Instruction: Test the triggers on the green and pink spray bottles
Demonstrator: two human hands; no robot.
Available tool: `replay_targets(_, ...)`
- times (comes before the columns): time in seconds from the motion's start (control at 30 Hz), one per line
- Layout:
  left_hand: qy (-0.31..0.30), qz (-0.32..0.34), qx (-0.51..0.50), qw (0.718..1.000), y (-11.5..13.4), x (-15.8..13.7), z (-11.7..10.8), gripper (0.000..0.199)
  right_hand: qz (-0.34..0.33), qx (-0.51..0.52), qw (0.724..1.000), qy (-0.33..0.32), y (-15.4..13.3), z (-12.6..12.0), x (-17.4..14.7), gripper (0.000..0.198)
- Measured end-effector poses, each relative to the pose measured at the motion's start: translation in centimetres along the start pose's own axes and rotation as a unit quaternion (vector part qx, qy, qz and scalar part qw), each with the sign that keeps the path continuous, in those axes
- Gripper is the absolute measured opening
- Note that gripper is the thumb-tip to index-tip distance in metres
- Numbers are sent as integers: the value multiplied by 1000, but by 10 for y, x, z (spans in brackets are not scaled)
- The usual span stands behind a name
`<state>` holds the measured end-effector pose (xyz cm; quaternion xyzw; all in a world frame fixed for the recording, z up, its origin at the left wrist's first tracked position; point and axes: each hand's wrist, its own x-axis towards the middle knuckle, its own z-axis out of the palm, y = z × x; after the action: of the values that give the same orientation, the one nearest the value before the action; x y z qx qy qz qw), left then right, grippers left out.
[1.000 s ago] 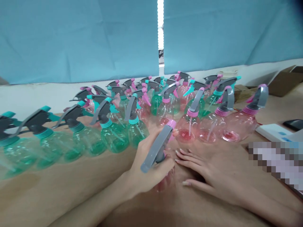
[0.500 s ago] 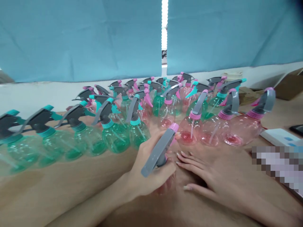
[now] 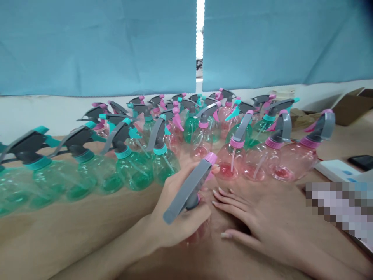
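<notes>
My left hand (image 3: pixel 183 226) is wrapped around the neck of a pink spray bottle (image 3: pixel 190 186) with a grey sprayer head and pink nozzle; the hand hides much of its clear pink body. The nozzle points away and slightly right. Just right of the bottle, my right hand (image 3: pixel 250 221) lies on the table, palm down with fingers stretched out, holding nothing. Beyond my hands stand a green-tinted spray bottle (image 3: pixel 165 165) with a turquoise collar and a pink-tinted spray bottle (image 3: pixel 230 165) with a pink collar.
A row of green spray bottles (image 3: pixel 134 171) runs left across the wooden table (image 3: pixel 96 237). Several pink and green ones crowd the back. At right are a pink bottle (image 3: pixel 297 159), a white box (image 3: pixel 335 171), a dark object (image 3: pixel 361 162) and a cardboard box (image 3: pixel 349 107).
The whole scene has shifted slightly left in view. My left hand still grips the pink spray bottle, and my right hand stays flat beside it.
</notes>
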<state>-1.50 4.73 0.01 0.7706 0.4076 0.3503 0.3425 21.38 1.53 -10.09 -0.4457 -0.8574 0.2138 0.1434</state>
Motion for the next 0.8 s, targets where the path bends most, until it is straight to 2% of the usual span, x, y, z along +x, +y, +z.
replay_targets(0.13, -10, 17, -24, 1000, -3, -1, 1, 28, 4, -4, 1000, -4, -3, -2, 0, 61)
replay_targets(0.27, -14, 8, -32, 999, -3, 0, 1, 36, 1, -19, 1000, -8, -3, -2, 1, 61)
replay_targets(0.43, -20, -14, -20, 999, 0, 2, -1, 23, 6, -31, 999, -17, -3, -1, 1, 62)
replay_targets(0.8, -21, -30, -50, 998, 3, 2, -1, 16, 6, -18, 1000, 8, -2, 0, 1, 58)
